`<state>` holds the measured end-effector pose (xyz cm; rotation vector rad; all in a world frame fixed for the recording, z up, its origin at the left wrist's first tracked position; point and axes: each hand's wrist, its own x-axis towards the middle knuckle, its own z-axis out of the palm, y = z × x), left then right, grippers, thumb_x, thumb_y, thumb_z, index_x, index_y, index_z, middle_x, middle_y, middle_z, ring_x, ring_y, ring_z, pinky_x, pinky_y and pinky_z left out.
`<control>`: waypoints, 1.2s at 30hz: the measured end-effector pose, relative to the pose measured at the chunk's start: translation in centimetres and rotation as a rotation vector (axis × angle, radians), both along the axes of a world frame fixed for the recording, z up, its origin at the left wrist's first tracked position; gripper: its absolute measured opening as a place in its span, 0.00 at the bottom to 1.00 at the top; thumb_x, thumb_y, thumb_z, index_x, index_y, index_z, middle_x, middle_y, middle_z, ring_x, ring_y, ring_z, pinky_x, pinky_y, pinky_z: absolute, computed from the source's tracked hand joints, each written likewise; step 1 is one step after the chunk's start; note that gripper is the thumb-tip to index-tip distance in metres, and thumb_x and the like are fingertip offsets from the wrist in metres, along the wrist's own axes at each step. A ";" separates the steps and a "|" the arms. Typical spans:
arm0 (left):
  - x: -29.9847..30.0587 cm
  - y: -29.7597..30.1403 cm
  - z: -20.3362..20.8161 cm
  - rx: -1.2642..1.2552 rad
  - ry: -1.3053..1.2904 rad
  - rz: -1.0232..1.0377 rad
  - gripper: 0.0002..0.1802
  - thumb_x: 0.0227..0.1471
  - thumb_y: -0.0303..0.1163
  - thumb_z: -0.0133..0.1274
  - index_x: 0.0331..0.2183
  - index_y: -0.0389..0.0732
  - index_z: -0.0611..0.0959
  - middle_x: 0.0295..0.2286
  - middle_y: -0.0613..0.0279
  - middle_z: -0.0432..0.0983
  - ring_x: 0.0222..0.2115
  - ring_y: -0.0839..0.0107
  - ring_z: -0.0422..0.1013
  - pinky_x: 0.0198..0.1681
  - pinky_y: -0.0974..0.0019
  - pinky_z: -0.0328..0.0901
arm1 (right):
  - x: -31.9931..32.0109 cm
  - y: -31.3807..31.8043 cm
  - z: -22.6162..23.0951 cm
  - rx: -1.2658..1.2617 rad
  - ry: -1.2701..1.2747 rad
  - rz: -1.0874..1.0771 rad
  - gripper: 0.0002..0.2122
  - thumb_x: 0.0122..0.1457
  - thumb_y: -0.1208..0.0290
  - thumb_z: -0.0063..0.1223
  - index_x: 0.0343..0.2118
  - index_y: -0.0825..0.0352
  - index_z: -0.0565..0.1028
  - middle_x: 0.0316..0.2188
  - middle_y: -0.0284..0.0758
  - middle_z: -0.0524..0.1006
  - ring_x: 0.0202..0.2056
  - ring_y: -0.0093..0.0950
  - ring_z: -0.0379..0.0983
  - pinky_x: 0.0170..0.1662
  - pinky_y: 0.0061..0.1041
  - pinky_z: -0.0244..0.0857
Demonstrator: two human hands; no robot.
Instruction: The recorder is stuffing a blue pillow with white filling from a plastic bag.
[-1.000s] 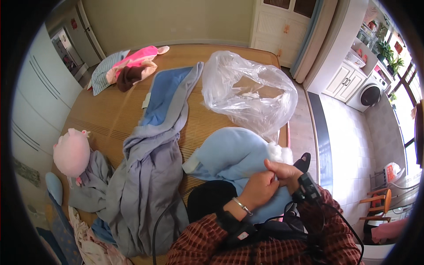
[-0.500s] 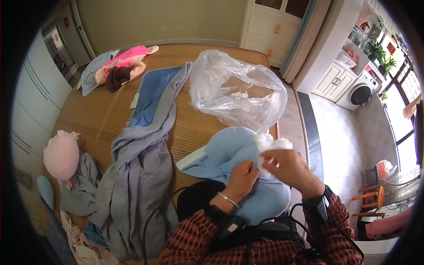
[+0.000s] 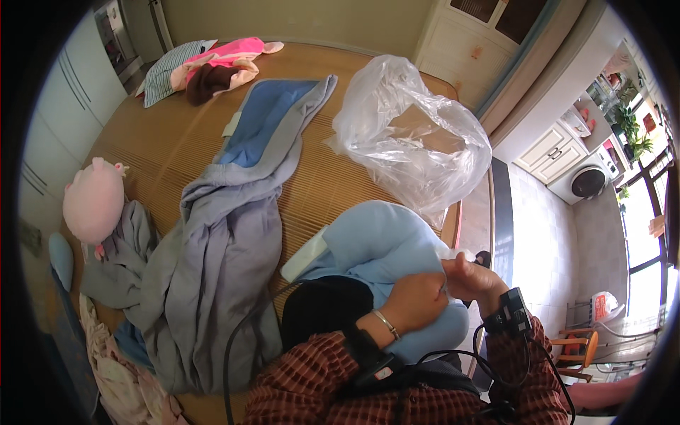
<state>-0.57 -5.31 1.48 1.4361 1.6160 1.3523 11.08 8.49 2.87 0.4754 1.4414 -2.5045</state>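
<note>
The left hand (image 3: 419, 302) is clutching the edge of the blue cushion (image 3: 382, 234) lying under it, and the right hand (image 3: 476, 280) is curling at the cushion's right side (its fingers are hiding, so I can't tell its grip). Holding that edge snugly is probably helping; beyond the cushion, a clear bag (image 3: 365, 117) is sitting.

The light-blue cushion (image 3: 375, 234) in the grip's soft-looking, matt cloth. Bag (image 3: 363, 106) past it? Super glossy, crinkly plastic. Bracelet (image 3: 387, 325) just behind is shiny metal, mat (image 3: 188, 138) off left looks ribbed.
</note>
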 end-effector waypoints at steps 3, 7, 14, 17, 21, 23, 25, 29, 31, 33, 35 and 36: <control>0.2 -0.8 0.6 0.053 0.049 -0.073 0.09 0.43 0.33 0.49 0.21 0.38 0.72 0.20 0.49 0.71 0.23 0.47 0.68 0.26 0.51 0.61 | -0.5 -0.3 -0.7 -0.158 -0.037 0.011 0.41 0.54 0.36 0.34 0.54 0.76 0.59 0.52 0.42 0.65 0.51 0.32 0.63 0.54 0.31 0.57; 0.6 -0.9 1.2 0.094 0.053 -0.167 0.08 0.42 0.33 0.50 0.20 0.39 0.71 0.19 0.50 0.71 0.22 0.47 0.68 0.25 0.50 0.61 | -2.1 -2.0 -1.6 0.150 -0.115 -0.352 0.41 0.55 0.35 0.29 0.55 0.75 0.58 0.52 0.44 0.66 0.50 0.33 0.65 0.54 0.32 0.59; -3.5 2.1 2.4 0.179 0.118 0.020 0.07 0.43 0.30 0.50 0.20 0.39 0.70 0.18 0.50 0.70 0.22 0.47 0.67 0.24 0.51 0.60 | -5.6 -2.4 5.0 -0.091 0.197 -0.592 0.42 0.55 0.34 0.27 0.58 0.72 0.52 0.55 0.44 0.61 0.55 0.35 0.59 0.58 0.34 0.52; -5.1 3.9 5.3 0.266 0.235 0.016 0.07 0.43 0.30 0.49 0.20 0.39 0.70 0.18 0.50 0.69 0.22 0.48 0.67 0.24 0.52 0.60 | -5.7 -1.6 6.4 0.028 0.372 -0.629 0.41 0.56 0.35 0.26 0.59 0.72 0.49 0.56 0.42 0.59 0.57 0.35 0.56 0.59 0.34 0.49; -6.3 6.7 7.8 0.368 0.435 -0.014 0.05 0.44 0.29 0.48 0.22 0.39 0.70 0.19 0.51 0.70 0.23 0.49 0.68 0.25 0.53 0.61 | -5.2 -0.6 6.3 -0.079 0.504 -0.860 0.38 0.58 0.40 0.30 0.57 0.75 0.52 0.56 0.45 0.60 0.57 0.36 0.56 0.60 0.36 0.47; -7.0 7.8 9.0 0.415 0.599 -0.050 0.03 0.44 0.28 0.47 0.25 0.39 0.70 0.21 0.52 0.71 0.23 0.50 0.69 0.26 0.53 0.63 | -5.1 -0.5 6.2 -0.150 0.573 -0.921 0.34 0.59 0.43 0.32 0.55 0.73 0.57 0.53 0.42 0.63 0.54 0.35 0.59 0.59 0.34 0.50; -7.8 8.0 9.0 0.403 0.678 -0.069 0.03 0.44 0.27 0.46 0.27 0.40 0.70 0.22 0.53 0.72 0.24 0.52 0.70 0.27 0.53 0.64 | -5.2 -0.3 5.1 -0.251 0.510 -1.081 0.31 0.59 0.45 0.33 0.52 0.71 0.60 0.49 0.39 0.66 0.50 0.33 0.62 0.56 0.34 0.52; -8.1 8.4 4.0 0.151 0.763 -0.043 0.05 0.47 0.30 0.45 0.28 0.41 0.72 0.25 0.53 0.74 0.28 0.54 0.72 0.30 0.54 0.66 | -3.1 0.4 0.1 -0.272 0.231 -0.888 0.23 0.59 0.57 0.41 0.51 0.70 0.62 0.49 0.37 0.65 0.50 0.31 0.60 0.54 0.36 0.53; -8.2 7.4 0.6 0.004 0.616 0.109 0.04 0.47 0.30 0.46 0.28 0.40 0.72 0.25 0.52 0.73 0.28 0.54 0.72 0.30 0.53 0.65 | -2.5 -1.4 2.5 -0.287 0.132 -0.880 0.20 0.57 0.65 0.45 0.49 0.71 0.63 0.49 0.39 0.66 0.49 0.32 0.62 0.53 0.36 0.56; -7.7 6.2 -0.7 -0.026 0.561 0.147 0.05 0.46 0.29 0.48 0.28 0.41 0.71 0.25 0.53 0.73 0.27 0.54 0.71 0.30 0.53 0.65 | -0.8 -2.0 3.1 -0.066 0.021 -0.731 0.18 0.57 0.68 0.45 0.47 0.73 0.64 0.48 0.43 0.68 0.46 0.32 0.67 0.49 0.34 0.61; -7.0 6.0 -0.7 -0.035 0.506 0.188 0.05 0.45 0.29 0.49 0.28 0.41 0.71 0.25 0.54 0.72 0.27 0.53 0.71 0.30 0.53 0.64 | 1.4 -1.9 2.3 0.072 -0.030 -0.806 0.18 0.53 0.73 0.52 0.46 0.73 0.64 0.41 0.41 0.71 0.38 0.29 0.72 0.42 0.28 0.67; -6.8 6.0 -0.7 -0.001 0.500 0.222 0.07 0.44 0.29 0.51 0.27 0.41 0.71 0.24 0.54 0.72 0.27 0.53 0.70 0.30 0.53 0.64 | 2.7 -1.8 0.3 0.532 -0.153 -0.813 0.22 0.49 0.72 0.57 0.47 0.72 0.64 0.38 0.40 0.71 0.36 0.27 0.72 0.39 0.26 0.68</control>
